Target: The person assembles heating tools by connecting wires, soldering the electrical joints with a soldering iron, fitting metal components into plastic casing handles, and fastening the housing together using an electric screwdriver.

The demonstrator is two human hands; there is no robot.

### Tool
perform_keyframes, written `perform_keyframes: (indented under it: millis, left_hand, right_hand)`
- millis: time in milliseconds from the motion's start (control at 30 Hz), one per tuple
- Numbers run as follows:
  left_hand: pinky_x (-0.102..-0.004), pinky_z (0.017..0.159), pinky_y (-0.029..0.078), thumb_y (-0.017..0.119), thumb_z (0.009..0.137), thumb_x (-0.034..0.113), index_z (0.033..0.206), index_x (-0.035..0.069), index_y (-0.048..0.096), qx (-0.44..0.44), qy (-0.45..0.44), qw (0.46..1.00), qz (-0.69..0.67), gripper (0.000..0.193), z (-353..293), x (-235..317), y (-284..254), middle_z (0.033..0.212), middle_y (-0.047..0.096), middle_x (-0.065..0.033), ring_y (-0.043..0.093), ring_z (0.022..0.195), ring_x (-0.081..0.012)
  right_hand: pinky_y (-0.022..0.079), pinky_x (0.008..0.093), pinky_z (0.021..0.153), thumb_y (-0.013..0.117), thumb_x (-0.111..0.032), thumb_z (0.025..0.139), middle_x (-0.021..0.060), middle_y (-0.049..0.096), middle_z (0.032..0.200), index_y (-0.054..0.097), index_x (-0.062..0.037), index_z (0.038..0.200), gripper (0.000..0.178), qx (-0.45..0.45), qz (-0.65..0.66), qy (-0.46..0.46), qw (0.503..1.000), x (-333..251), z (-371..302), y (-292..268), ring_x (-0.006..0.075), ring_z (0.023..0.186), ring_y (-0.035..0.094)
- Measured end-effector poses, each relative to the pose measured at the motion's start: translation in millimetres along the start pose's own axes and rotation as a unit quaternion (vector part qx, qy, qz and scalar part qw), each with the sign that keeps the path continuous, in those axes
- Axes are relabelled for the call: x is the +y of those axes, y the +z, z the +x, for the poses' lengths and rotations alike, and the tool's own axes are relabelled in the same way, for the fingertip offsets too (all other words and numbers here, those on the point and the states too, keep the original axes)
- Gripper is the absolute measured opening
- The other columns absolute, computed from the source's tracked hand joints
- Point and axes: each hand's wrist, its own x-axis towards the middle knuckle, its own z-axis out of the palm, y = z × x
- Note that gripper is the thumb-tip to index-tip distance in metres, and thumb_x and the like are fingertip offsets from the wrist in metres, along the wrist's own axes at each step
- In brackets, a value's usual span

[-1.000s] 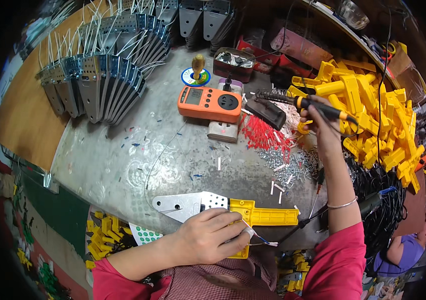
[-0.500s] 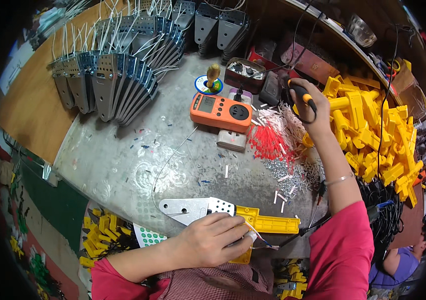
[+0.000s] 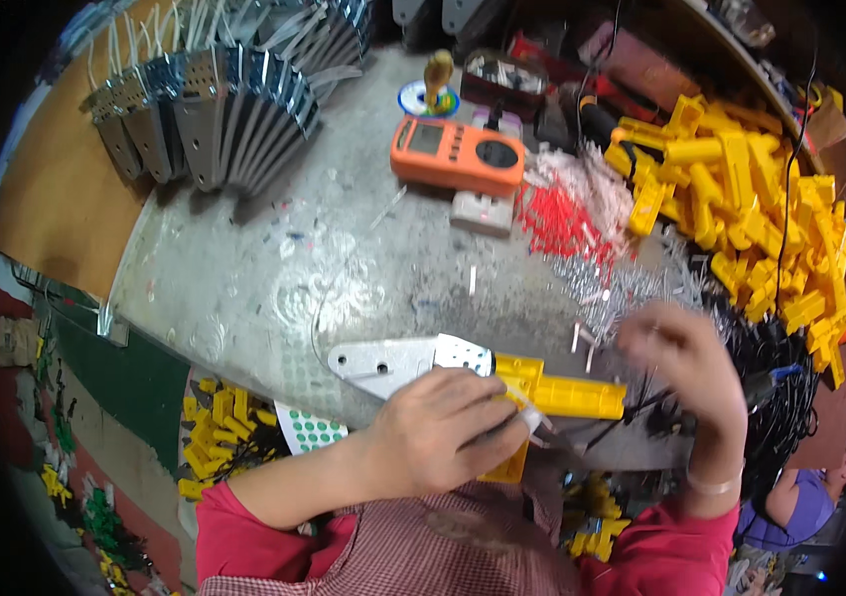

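Observation:
My left hand (image 3: 453, 427) is closed over the joint of a long part at the table's near edge. That part has a flat silver metal plate (image 3: 368, 366) with holes on its left and a yellow plastic handle (image 3: 572, 394) on its right. Thin white wire ends (image 3: 534, 417) stick out beside my fingertips. Smeared by motion, my right hand (image 3: 676, 353) is above the table to the right of the handle; its fingers are too blurred to read. A black and orange handled tool (image 3: 597, 117) lies at the back, beside the yellow pile.
An orange meter (image 3: 458, 156) with a socket is at the back middle, near a solder spool (image 3: 429, 97). Red sleeves (image 3: 557, 219) and metal screws (image 3: 632, 288) lie in heaps. Yellow plastic parts (image 3: 731, 189) are piled right; metal brackets (image 3: 210, 119) with white wires stand left.
My right hand has let go of the black and orange tool at the back and come down toward me. My left hand keeps its hold. The whole view has shifted slightly.

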Motion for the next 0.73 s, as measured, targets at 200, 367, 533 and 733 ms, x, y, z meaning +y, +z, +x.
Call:
perform_keyframes:
  millis: [200,367,533,733]
  left_hand:
    - [-0.0326,0.064,0.049,0.073,0.059,0.008,0.092,0.008,0.073,0.031,-0.012,0.999,-0.018,0.033,14,-2,9,0.079,0.065,-0.0020,0.061,0.078,-0.0232]
    - [-0.0344,0.065,0.049,0.070,0.061,0.003,0.088,0.003,0.067,0.007,-0.032,0.999,-0.043,0.027,24,-3,9,0.078,0.065,-0.0068,0.060,0.076,-0.0277]
    - [-0.0350,0.066,0.049,0.069,0.058,0.002,0.086,0.004,0.067,0.021,-0.020,0.999,-0.018,0.028,12,-1,9,0.078,0.065,-0.0064,0.059,0.076,-0.0279]
    - [-0.0353,0.066,0.049,0.069,0.059,0.003,0.090,0.005,0.067,0.015,0.019,1.000,0.004,0.031,9,1,10,0.080,0.065,-0.0063,0.059,0.077,-0.0281]
  right_hand:
    - [0.043,0.0363,0.063,0.076,-0.006,0.068,0.0086,0.056,0.077,0.066,-0.0032,0.088,0.022,0.126,-0.076,-0.155,0.977,-4,-64,87,0.0271,0.072,0.055]
    - [0.039,0.0278,0.056,0.074,-0.001,0.073,0.0054,0.057,0.074,0.065,-0.0006,0.093,0.021,0.061,0.127,-0.123,0.982,-3,-52,86,0.0145,0.063,0.052]
    - [0.039,0.0187,0.065,0.070,0.004,0.077,-0.0001,0.050,0.086,0.064,0.0014,0.090,0.015,0.099,0.279,-0.058,0.953,10,-57,81,0.0052,0.073,0.048]
    - [0.040,0.0201,0.059,0.076,-0.015,0.079,-0.0003,0.062,0.073,0.069,0.0003,0.082,0.018,0.050,0.194,-0.025,0.979,0,-48,88,0.0024,0.068,0.050]
